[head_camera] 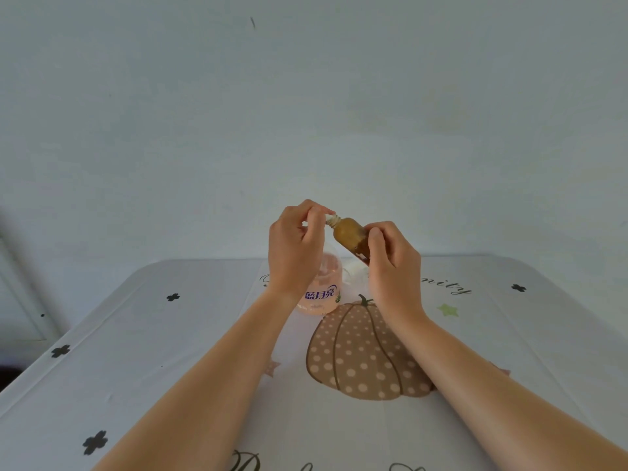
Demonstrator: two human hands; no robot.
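1. Amber bottle (pixel 350 234) is held aloft over the tabletop (pixel 170 368), tilted, its neck towards the left hand (pixel 294 246).
2. Right hand (pixel 394 266): grip wrapped round the bottle's lower body, judged to brace it against twisting.
3. Left hand: narrow grip pinching the white neck (pixel 332 220); whether a cap is there cannot be told.
4. Pink bottle (pixel 323 294) stands untouched below.

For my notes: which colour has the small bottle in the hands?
The small bottle is amber-brown; head view.
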